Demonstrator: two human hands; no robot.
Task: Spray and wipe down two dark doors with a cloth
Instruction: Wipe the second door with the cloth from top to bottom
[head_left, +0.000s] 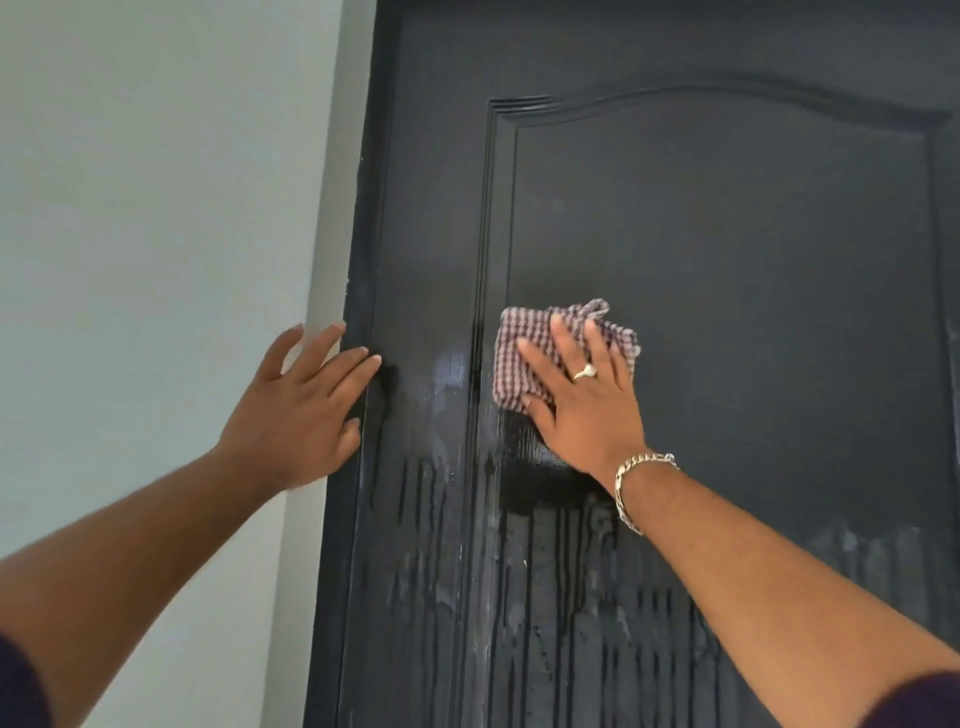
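A dark panelled door (727, 234) fills the right of the head view. Wet streaks of spray run down its lower half. A folded checked cloth (524, 353) lies flat against the raised panel near its left moulding. My right hand (582, 400) presses the cloth to the door with straight, spread fingers; it wears a ring and a bracelet. My left hand (306, 405) rests flat on the door's left edge and frame, fingers straight, holding nothing.
A pale wall (156, 234) stands to the left of the dark door frame (363, 234). No spray bottle shows in the view.
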